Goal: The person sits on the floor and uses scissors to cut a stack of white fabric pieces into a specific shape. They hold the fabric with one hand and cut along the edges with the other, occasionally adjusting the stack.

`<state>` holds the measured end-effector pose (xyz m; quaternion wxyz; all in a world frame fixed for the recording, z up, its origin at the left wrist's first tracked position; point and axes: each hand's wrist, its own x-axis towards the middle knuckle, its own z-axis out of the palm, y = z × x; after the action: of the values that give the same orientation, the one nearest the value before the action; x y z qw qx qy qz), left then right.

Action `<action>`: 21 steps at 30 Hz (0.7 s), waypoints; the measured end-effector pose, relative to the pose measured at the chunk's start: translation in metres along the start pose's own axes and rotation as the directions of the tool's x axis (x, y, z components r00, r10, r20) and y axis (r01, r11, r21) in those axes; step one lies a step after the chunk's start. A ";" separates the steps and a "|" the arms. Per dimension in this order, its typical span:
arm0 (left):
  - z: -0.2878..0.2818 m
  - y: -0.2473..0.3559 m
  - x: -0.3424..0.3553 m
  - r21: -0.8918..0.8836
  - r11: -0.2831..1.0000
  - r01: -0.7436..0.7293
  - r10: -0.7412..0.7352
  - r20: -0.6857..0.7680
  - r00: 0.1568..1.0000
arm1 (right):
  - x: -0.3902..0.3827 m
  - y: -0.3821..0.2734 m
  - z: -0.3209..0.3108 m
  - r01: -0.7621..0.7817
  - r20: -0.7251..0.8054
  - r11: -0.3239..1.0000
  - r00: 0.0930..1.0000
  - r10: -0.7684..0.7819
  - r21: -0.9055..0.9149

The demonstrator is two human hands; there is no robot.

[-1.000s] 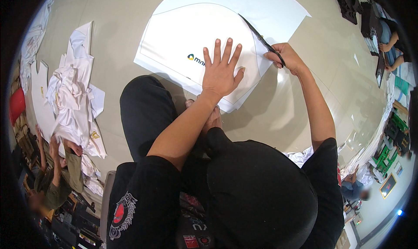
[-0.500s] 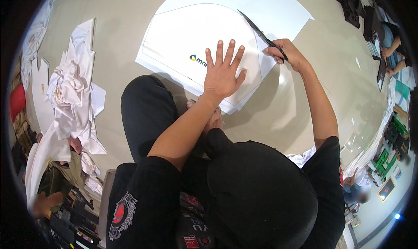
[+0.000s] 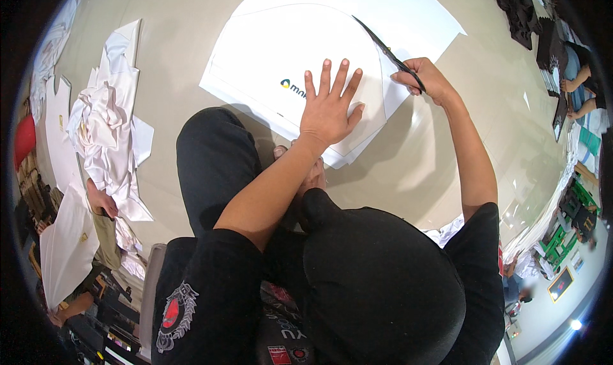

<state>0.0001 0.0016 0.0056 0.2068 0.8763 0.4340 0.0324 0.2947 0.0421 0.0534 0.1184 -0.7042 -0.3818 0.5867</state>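
Two bare hands work over a smooth white sheet with a thin dark outline and a small green-and-yellow emblem (image 3: pixel 255 59), lying at twelve o'clock on the beige tiled floor (image 3: pixel 185 27). The left hand (image 3: pixel 329 113) rests flat on it, palm down with fingers spread, gripping nothing. At between one and two o'clock, the right hand (image 3: pixel 423 79) has its fingers curled around the handles of a pair of long black metal scissors (image 3: pixel 388 52), whose tips point toward eleven o'clock beside the curved outline; I cannot tell how far the blades are parted. Slack or uneven pressure could let the sheet creep over the pale bluish-white layer (image 3: pixel 415 14) showing past it toward one o'clock, and a blade might then wander off the line. A turned wrist could also nick that lower layer. I can make out no container near the hands; between three and four o'clock, some bright green structures (image 3: pixel 562 228) are too small to tell whether they hold anything.
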 end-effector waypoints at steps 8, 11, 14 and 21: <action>-0.001 0.000 -0.001 -0.021 1.000 -0.006 0.006 -0.001 1.000 | 0.000 -0.005 -0.011 0.025 0.017 0.997 1.000 -0.024 -0.068; -0.001 0.000 -0.001 -0.021 1.000 -0.008 0.008 0.006 1.000 | 0.002 -0.007 -0.015 0.022 0.036 0.997 0.999 -0.019 -0.077; -0.001 -0.001 0.000 -0.026 1.000 -0.011 0.011 -0.002 1.000 | 0.003 -0.008 -0.018 0.017 0.037 0.994 0.999 -0.013 -0.104; -0.003 -0.001 -0.002 -0.035 0.999 -0.007 0.007 -0.006 1.000 | 0.005 -0.023 -0.016 0.014 0.075 0.996 0.997 -0.007 -0.083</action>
<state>-0.0027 0.0017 0.0077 0.2207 0.8739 0.4309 0.0431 0.3006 0.0661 0.0683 0.0774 -0.6841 -0.4139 0.5956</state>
